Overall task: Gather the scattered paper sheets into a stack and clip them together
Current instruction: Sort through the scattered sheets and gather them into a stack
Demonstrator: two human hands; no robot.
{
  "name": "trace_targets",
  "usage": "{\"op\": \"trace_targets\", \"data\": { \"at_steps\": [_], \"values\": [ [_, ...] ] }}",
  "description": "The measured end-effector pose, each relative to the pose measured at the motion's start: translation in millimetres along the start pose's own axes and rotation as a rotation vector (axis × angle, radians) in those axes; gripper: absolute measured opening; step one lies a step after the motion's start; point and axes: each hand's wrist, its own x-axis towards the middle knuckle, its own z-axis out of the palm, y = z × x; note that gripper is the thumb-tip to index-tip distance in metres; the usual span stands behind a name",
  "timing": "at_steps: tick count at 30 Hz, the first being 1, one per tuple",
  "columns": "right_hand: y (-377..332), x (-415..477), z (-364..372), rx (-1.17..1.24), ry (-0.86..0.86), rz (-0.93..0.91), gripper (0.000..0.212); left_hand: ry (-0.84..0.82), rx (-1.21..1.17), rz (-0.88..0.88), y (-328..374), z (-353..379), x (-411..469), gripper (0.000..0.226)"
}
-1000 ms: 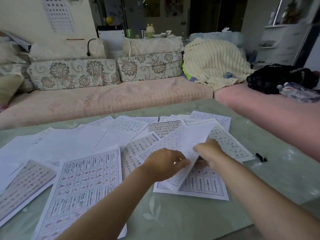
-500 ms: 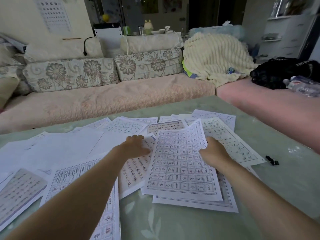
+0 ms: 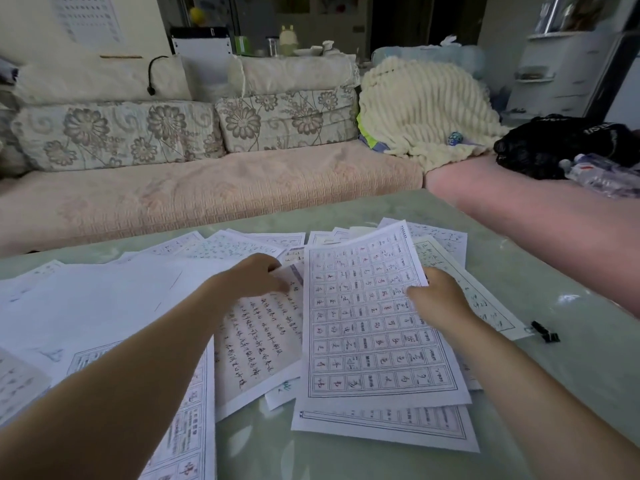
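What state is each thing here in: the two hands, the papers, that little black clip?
left hand: grip pinching the top corner of the handwritten sheet
right hand: grip on the right edge of the gridded sheet
gridded sheet: atop the small stack, far end raised
other sheets: scattered, overlapping
binder clip: lying unused on the table

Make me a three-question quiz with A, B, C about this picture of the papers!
1. Where is the black clip? A on the sofa; B on the table, right of the papers; C on the floor.
2. What colour is the table? A red; B pale green; C black.
3. What does the right hand do? A grips the gridded sheet; B waves; C holds a cup.
Answers: B, it lies on bare table; B, the top looks pale green; A, thumb over the sheet's edge.
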Motion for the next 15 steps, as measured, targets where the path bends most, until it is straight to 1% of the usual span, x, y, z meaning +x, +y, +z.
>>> {"op": "trace_targets", "data": {
  "at_steps": [2,4,7,9,11,15],
  "values": [
    [0.7,-1.0,-6.4,0.060,0.007,-0.004,0.030,0.045,-0.072,-0.002,8.6,-2.7,0.0,0.021],
    [3.2,-1.8,-11.1,0.114,0.034,0.013,0.026,0.087,-0.170,-0.033,20.5,-6.6,-1.3,0.019],
    [9.7,0.4,-15.5,0.181,0.084,0.062,0.020,0.226,-0.435,-0.077,36.5,-17.9,-2.7,0.021],
    [9.2,0.0,-17.4,0.231,0.083,0.080,0.021,0.302,-0.595,-0.124,44.1,-23.7,-4.9,0.018],
    [7.9,-1.5,-15.3,0.234,0.077,0.067,0.020,0.277,-0.706,-0.176,50.1,-20.6,-8.7,0.015],
    [8.4,-5.0,3.3,0.097,0.039,0.015,0.019,0.181,-0.888,-0.327,49.5,6.3,-17.2,0.019]
  ]
}}
